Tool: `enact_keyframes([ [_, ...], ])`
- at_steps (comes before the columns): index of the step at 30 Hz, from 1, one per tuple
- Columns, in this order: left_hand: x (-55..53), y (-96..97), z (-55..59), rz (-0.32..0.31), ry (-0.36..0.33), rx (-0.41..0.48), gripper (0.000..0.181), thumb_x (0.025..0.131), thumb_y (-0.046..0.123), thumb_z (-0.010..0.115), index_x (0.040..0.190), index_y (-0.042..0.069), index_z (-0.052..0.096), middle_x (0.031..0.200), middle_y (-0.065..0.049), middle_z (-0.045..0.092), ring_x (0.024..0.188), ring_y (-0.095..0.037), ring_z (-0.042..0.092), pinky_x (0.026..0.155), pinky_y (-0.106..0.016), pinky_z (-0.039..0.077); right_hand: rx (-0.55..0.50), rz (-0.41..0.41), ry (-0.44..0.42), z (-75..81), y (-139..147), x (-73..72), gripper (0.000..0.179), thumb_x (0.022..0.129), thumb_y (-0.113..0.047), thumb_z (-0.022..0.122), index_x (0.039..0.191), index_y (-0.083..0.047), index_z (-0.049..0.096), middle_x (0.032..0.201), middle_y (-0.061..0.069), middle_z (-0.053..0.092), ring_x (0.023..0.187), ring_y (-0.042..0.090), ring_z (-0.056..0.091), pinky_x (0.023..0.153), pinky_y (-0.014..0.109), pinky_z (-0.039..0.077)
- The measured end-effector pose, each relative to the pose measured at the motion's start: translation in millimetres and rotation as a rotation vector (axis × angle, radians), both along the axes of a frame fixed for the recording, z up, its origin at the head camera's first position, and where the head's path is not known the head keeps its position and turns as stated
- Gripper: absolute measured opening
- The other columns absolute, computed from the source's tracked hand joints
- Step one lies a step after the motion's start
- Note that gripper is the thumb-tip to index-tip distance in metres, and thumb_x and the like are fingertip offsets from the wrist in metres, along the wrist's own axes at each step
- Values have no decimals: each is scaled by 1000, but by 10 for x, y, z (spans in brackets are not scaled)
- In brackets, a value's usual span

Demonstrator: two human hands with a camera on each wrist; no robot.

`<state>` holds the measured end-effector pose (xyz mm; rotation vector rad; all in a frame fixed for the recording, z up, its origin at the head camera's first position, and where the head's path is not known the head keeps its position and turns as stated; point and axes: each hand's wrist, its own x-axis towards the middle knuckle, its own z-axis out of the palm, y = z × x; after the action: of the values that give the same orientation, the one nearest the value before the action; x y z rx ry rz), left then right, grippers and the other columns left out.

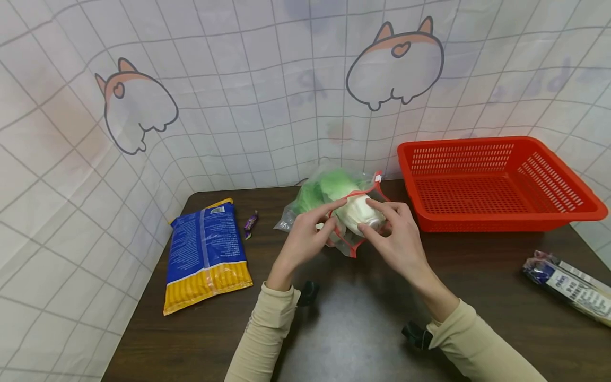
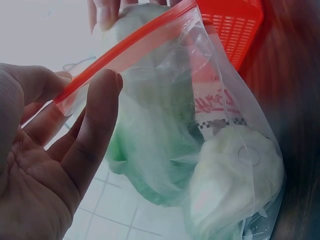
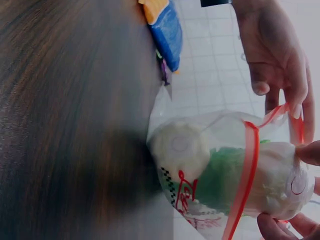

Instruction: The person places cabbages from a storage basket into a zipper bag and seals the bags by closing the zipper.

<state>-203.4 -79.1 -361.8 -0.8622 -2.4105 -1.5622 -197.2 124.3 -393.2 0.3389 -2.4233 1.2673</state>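
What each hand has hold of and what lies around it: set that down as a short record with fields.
Left hand: pinches the clear zip bag at its red edge
Right hand: fingers hold what looks like a napa cabbage, white base showing at the bag's open mouth
Inside bag: a second cabbage
Left of bag: purple-wrapped candy; blue-and-yellow packet
Right of bag: red perforated basket; printed packet, contents unclear
Surface: dark wood-grain table

Near the back edge of the worktop [image 1: 358, 334], a clear plastic bag [image 1: 311, 195] is resting left of a red rectangular plastic basket [image 1: 501, 221].
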Motion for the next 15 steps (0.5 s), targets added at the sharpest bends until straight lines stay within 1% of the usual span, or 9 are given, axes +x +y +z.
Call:
enact_keyframes([
  [2,1,-5,3,7,-1,2,39,97,-6,50,134,2,59,79,-18,66,51,-11,62,50,-33,53,7,29,-7,-14,11,-6,49,86,-17,77,132,-9,63,119,17,49,93,28,56,76,40,54],
  [4,-2,-9,1,11,-7,4,40,97,-6,50,134,2,59,79,-17,67,50,-9,61,49,-33,53,20,51,-4,-27,22,-11,49,87,-16,75,133,-9,62,122,18,48,100,28,52,78,43,55],
  [7,-2,-10,-3,9,-17,10,40,96,-6,50,134,1,58,79,-17,67,51,-17,63,50,-30,53,9,56,14,-35,32,-10,48,85,-13,77,131,-8,63,123,19,49,101,28,53,78,46,55],
  [9,2,-5,0,2,-20,12,39,96,-7,50,134,1,58,78,-18,66,53,-23,63,52,-31,54,-19,40,24,-38,32,-4,47,84,-13,78,128,-8,65,122,18,50,99,27,54,77,45,56],
  [11,9,3,7,-7,-18,7,39,96,-7,49,133,0,59,78,-18,66,55,-27,63,53,-34,55,-54,24,32,-46,22,6,46,82,-12,80,126,-7,67,121,17,51,97,27,56,75,44,57],
  [14,15,18,14,-20,-7,-2,38,96,-8,48,132,0,60,81,-19,66,57,-29,63,54,-39,56,-82,1,37,-67,-9,11,47,81,-13,81,125,-7,67,120,17,49,94,26,57,74,43,58],
  [15,10,21,6,-24,-2,-5,38,96,-8,48,132,0,60,82,-19,66,58,-28,64,54,-38,56,-85,-6,38,-79,-20,8,47,81,-13,82,126,-6,67,119,17,49,93,26,57,74,43,58],
])
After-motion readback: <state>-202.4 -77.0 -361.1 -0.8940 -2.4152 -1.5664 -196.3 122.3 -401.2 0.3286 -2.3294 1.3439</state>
